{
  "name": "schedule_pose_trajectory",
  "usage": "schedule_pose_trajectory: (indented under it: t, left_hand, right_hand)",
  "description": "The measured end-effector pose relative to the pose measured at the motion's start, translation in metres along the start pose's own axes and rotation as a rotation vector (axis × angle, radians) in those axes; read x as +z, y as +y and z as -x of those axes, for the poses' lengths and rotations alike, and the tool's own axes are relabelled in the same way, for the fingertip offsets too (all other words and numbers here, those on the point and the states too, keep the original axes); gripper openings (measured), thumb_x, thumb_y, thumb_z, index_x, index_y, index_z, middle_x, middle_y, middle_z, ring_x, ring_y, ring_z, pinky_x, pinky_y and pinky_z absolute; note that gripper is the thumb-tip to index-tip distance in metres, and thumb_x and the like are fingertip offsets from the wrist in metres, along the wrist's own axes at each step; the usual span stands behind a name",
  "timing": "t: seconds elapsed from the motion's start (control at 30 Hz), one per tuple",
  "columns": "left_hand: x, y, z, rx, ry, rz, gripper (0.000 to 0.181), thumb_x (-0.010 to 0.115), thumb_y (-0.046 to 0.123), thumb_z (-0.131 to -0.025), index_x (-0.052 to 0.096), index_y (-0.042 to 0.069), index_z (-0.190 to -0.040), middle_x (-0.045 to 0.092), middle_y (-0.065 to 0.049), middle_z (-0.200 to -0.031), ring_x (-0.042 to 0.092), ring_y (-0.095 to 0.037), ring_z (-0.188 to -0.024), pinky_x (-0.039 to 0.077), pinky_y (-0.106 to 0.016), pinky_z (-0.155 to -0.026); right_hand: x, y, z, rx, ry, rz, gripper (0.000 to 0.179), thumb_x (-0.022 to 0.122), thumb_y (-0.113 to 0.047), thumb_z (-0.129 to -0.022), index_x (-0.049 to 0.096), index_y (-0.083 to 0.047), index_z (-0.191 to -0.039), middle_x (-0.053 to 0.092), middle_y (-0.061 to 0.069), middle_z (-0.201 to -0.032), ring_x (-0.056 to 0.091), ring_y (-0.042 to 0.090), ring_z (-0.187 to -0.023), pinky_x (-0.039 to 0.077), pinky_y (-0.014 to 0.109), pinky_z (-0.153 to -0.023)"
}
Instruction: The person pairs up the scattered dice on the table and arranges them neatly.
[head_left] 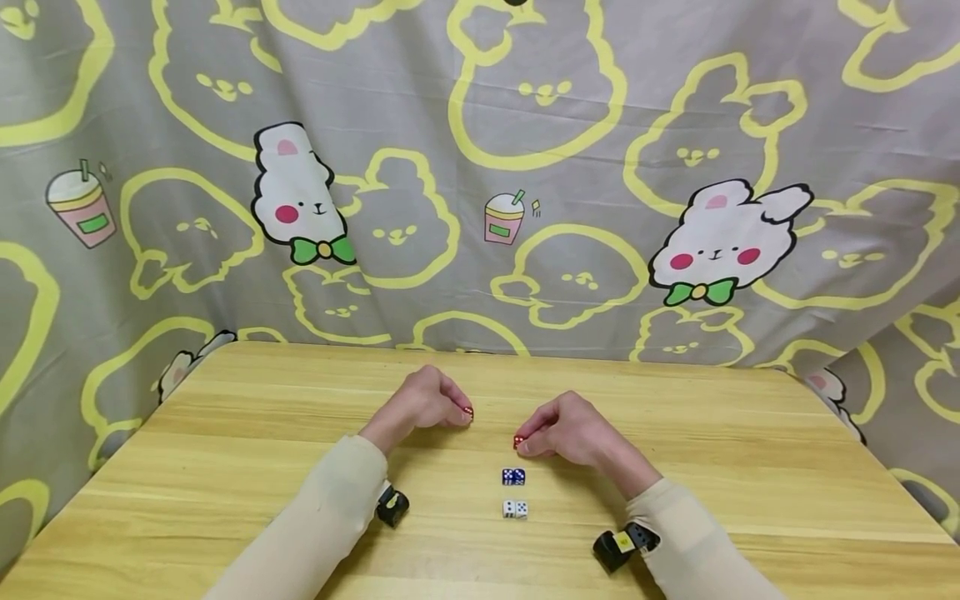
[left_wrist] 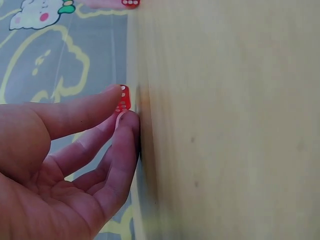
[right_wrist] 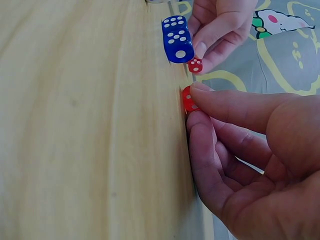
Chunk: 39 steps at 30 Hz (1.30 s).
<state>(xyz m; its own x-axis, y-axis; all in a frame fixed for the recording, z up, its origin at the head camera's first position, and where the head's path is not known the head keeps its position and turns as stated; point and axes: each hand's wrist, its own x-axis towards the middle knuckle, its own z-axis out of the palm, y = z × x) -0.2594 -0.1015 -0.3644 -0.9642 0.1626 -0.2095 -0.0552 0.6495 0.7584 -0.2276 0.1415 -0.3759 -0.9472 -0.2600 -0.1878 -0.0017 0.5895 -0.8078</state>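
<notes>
My left hand (head_left: 429, 400) pinches a red die (head_left: 468, 412) with white pips between thumb and fingertips, low over the table. Opposite it, my right hand (head_left: 572, 429) holds a second red die (head_left: 518, 442) in the same kind of pinch, a little nearer to me. Fingers partly cover this die (right_wrist: 188, 99) in the right wrist view. A gap of bare wood lies between the two red dice. Just in front of the right hand's die, two blue dice (head_left: 513, 477) sit side by side. Nearer still, two white dice (head_left: 515, 509) form a similar pair.
The wooden table (head_left: 247, 417) carries all the dice. Behind it hangs a grey curtain (head_left: 420, 100) with yellow animal outlines, reaching down to the far edge. Black wrist cameras sit on the left wrist (head_left: 392, 507) and the right wrist (head_left: 624, 546).
</notes>
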Motion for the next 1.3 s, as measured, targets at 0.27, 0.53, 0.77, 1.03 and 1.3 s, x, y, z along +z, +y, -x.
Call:
schedule_pose_trajectory:
  t: [0.27, 0.53, 0.77, 1.03, 1.3]
  left_hand:
    - [0.005, 0.003, 0.008, 0.004, -0.031, 0.024, 0.008, 0.089, 0.008, -0.084, 0.082, 0.011, -0.089, 0.079, 0.001, -0.084, 0.068, -0.015, -0.073, 0.051, -0.025, -0.069]
    - [0.012, 0.007, 0.013, 0.015, -0.049, 0.048, 0.008, 0.089, 0.01, -0.084, 0.083, 0.012, -0.088, 0.079, 0.001, -0.086, 0.066, -0.015, -0.074, 0.05, -0.025, -0.068]
    - [0.018, 0.01, 0.016, 0.038, -0.069, 0.051, 0.009, 0.089, 0.01, -0.084, 0.082, 0.012, -0.089, 0.079, 0.002, -0.088, 0.067, -0.015, -0.075, 0.052, -0.025, -0.07]
    - [0.026, 0.015, 0.02, 0.077, -0.087, 0.055, 0.009, 0.089, 0.008, -0.084, 0.082, 0.011, -0.088, 0.078, 0.002, -0.082, 0.065, -0.014, -0.07, 0.05, -0.024, -0.065]
    - [0.034, 0.019, 0.021, 0.075, -0.103, 0.038, 0.012, 0.09, 0.006, -0.081, 0.082, 0.01, -0.089, 0.078, 0.0, -0.084, 0.067, -0.016, -0.071, 0.051, -0.025, -0.068]
  right_hand:
    - [-0.001, 0.0, -0.001, -0.008, -0.007, -0.007, 0.01, 0.09, -0.009, -0.083, 0.083, -0.009, -0.091, 0.082, 0.002, -0.087, 0.065, 0.012, -0.078, 0.053, 0.027, -0.069]
    - [-0.001, 0.001, -0.001, -0.003, -0.003, -0.002, 0.01, 0.09, -0.01, -0.083, 0.083, -0.01, -0.09, 0.082, 0.001, -0.087, 0.064, 0.012, -0.079, 0.052, 0.028, -0.069]
    - [-0.002, 0.001, -0.002, -0.007, -0.001, 0.008, 0.009, 0.09, -0.011, -0.083, 0.084, -0.01, -0.09, 0.081, 0.0, -0.087, 0.063, 0.013, -0.079, 0.052, 0.028, -0.069]
    - [-0.003, 0.0, -0.003, -0.006, -0.001, 0.016, 0.01, 0.09, -0.012, -0.083, 0.084, -0.011, -0.09, 0.08, -0.001, -0.086, 0.065, 0.013, -0.08, 0.052, 0.027, -0.07]
    - [-0.003, 0.0, -0.003, 0.008, -0.005, 0.019, 0.01, 0.089, -0.012, -0.084, 0.084, -0.011, -0.092, 0.08, -0.001, -0.088, 0.065, 0.013, -0.082, 0.053, 0.027, -0.071]
